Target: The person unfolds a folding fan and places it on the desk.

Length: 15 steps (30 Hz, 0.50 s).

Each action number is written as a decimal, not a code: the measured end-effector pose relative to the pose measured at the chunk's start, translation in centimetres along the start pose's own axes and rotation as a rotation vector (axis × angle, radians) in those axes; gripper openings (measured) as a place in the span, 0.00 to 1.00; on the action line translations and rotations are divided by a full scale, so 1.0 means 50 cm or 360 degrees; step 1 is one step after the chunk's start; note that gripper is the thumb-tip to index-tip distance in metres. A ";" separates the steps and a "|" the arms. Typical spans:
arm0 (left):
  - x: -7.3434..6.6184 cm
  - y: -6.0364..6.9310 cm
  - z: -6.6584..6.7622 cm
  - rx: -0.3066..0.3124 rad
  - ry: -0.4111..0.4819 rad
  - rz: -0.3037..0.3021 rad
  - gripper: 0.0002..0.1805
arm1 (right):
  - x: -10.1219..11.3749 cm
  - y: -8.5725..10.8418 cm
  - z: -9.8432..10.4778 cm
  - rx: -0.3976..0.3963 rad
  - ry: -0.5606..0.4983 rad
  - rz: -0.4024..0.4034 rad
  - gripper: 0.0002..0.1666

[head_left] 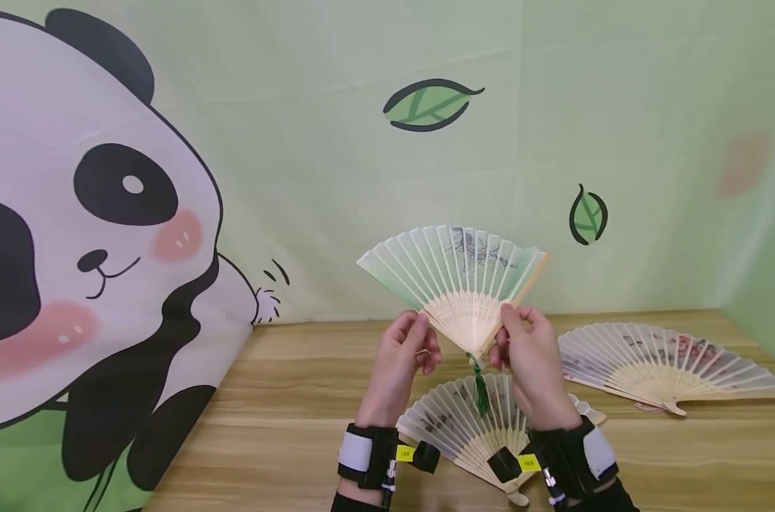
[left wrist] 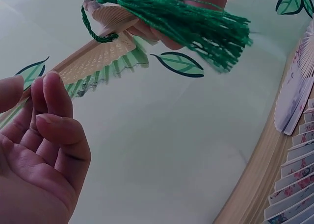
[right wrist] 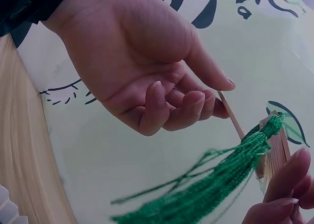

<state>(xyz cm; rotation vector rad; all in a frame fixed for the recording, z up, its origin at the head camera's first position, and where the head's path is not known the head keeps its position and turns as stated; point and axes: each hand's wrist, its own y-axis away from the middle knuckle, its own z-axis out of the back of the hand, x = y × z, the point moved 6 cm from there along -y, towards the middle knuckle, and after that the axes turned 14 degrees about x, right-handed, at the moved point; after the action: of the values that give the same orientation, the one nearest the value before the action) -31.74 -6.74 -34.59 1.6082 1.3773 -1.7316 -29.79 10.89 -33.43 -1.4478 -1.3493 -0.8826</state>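
Observation:
A green folding fan point(head_left: 467, 274) with dark print and pale pierced ribs is spread wide above the table. The left hand point(head_left: 407, 352) pinches its left outer rib between thumb and fingers, seen closely in the left wrist view. On the opposite side, the right hand point(head_left: 528, 355) holds the right outer rib; the right wrist view shows the thumb and fingertips pinching that thin guard. From the fan's pivot hangs a green tassel point(left wrist: 196, 30), which swings across both wrist views. Below the hands lies a second open fan point(head_left: 451, 419), white-grey with dark print, partly hidden by the right forearm.
Another open fan point(head_left: 672, 359), with a red flower print, lies at the right on the wooden table point(head_left: 266, 427). A green backdrop point(head_left: 323, 178) with a printed panda point(head_left: 106, 235) and leaves stands behind. Both wrists wear strapped cameras.

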 end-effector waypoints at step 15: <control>0.001 -0.001 0.000 -0.0034 -0.0029 -0.0004 0.12 | 0.003 0.001 0.008 -0.0120 -0.0007 0.0100 0.12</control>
<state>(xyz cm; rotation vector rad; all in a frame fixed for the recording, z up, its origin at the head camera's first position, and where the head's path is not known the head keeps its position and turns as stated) -31.77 -6.69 -34.60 1.5763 1.3858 -1.7227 -29.77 11.34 -33.43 -1.5426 -1.2787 -0.8981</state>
